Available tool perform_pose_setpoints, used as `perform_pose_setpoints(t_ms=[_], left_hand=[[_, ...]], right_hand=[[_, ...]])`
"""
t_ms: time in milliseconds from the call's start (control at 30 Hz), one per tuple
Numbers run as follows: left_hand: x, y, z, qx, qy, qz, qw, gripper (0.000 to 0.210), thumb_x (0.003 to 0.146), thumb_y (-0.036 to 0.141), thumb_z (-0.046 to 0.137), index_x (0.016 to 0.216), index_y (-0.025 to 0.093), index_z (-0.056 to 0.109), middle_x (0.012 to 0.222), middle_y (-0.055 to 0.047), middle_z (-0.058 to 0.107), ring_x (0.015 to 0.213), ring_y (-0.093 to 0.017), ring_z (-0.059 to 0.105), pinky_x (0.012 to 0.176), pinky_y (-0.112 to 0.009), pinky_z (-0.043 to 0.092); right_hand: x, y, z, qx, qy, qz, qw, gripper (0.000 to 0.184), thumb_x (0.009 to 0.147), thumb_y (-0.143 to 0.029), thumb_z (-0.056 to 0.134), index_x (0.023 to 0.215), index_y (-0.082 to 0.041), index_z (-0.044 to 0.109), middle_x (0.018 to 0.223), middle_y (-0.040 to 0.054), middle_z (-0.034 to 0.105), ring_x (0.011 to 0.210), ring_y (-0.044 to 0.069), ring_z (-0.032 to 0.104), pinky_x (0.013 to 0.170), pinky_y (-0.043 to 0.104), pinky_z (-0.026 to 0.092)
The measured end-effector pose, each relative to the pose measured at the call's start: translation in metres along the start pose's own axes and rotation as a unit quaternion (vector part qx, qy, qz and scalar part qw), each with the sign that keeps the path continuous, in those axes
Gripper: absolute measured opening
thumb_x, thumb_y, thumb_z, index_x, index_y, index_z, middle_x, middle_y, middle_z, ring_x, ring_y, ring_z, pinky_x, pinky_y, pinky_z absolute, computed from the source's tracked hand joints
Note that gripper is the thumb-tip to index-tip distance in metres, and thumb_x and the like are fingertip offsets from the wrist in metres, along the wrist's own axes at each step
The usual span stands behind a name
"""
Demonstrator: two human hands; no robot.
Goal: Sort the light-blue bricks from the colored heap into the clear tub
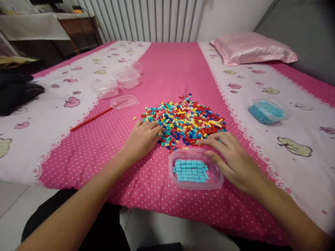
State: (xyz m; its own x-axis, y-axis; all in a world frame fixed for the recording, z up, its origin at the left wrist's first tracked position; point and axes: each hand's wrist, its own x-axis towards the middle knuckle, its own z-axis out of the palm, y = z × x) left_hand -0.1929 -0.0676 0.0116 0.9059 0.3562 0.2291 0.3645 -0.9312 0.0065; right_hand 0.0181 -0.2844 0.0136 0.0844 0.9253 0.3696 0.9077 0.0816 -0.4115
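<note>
A heap of small toy building bricks in red, yellow, blue, green and other colours lies on the pink dotted bedspread. At its left edge, my left hand has its fingers bent together among the bricks, with the fingertips partly hidden. My right hand reaches to the front right of the heap, index finger stretched out and thumb apart. The thumb is over the rim of a clear plastic container just in front of the heap. Light-blue bricks lie in neat rows inside that container.
A second clear tub holding blue pieces stands to the right. Several clear containers sit at the back left. A clear lid lies closer, beside a thin red stick. A pink pillow rests at the back right.
</note>
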Motion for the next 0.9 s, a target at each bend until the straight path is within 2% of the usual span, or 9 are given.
perform_pose_setpoints(t_ms=[133,333,500,600,767,900], left_hand=[[0.0,-0.003,0.005,0.006,0.003,-0.007,1.0,0.02,0.1,0.027,0.055,0.117,0.021,0.065,0.109,-0.005,0.07,0.1,-0.025,0.062,0.086,-0.039,0.037],[0.001,0.002,0.01,0.01,0.041,-0.002,0.999,0.024,0.1,0.025,0.053,0.118,0.017,0.066,0.111,-0.011,0.066,0.103,-0.028,0.057,0.089,-0.042,0.038],[0.0,0.015,0.004,-0.028,0.049,0.089,0.994,0.026,0.105,0.034,0.046,0.121,0.029,0.067,0.125,-0.003,0.064,0.114,-0.021,0.056,0.097,-0.039,0.036],[-0.001,0.021,0.004,-0.021,0.063,0.137,0.988,0.021,0.102,0.039,0.054,0.112,0.031,0.07,0.12,0.001,0.067,0.115,-0.02,0.056,0.098,-0.039,0.033],[0.0,0.023,0.012,0.038,0.083,0.102,0.991,0.014,0.096,0.036,0.065,0.096,0.025,0.073,0.112,-0.003,0.069,0.113,-0.027,0.055,0.098,-0.045,0.033],[0.0,0.027,0.015,0.054,0.076,0.075,0.993,0.016,0.095,0.037,0.064,0.101,0.024,0.072,0.115,-0.007,0.067,0.114,-0.031,0.054,0.098,-0.05,0.034]], right_hand=[[-0.002,-0.001,-0.001,0.012,-0.001,0.009,1.0,0.036,0.104,-0.043,0.043,0.124,-0.023,0.066,0.113,0.0092,0.061,0.107,0.028,0.054,0.092,0.048,0.042],[0.001,-0.004,-0.003,0.052,-0.023,0.02,0.998,0.034,0.105,-0.044,0.041,0.119,-0.027,0.067,0.11,0.0059,0.067,0.103,0.026,0.058,0.09,0.047,0.042],[0.002,-0.002,-0.003,0.104,-0.044,0.033,0.993,0.033,0.107,-0.044,0.038,0.118,-0.028,0.065,0.112,0.0011,0.071,0.106,0.02,0.062,0.091,0.042,0.046],[0.0,0.001,-0.003,0.112,-0.05,0.048,0.991,0.033,0.107,-0.046,0.039,0.118,-0.029,0.065,0.114,0.0006,0.072,0.107,0.021,0.062,0.092,0.042,0.045],[-0.001,0.001,-0.003,0.112,-0.058,0.062,0.99,0.036,0.106,-0.05,0.038,0.115,-0.029,0.066,0.112,0.0019,0.072,0.106,0.023,0.061,0.093,0.045,0.044],[0.001,-0.002,-0.003,0.108,-0.059,0.063,0.99,0.04,0.105,-0.052,0.037,0.115,-0.028,0.068,0.112,0.0036,0.072,0.107,0.024,0.061,0.093,0.046,0.044]])
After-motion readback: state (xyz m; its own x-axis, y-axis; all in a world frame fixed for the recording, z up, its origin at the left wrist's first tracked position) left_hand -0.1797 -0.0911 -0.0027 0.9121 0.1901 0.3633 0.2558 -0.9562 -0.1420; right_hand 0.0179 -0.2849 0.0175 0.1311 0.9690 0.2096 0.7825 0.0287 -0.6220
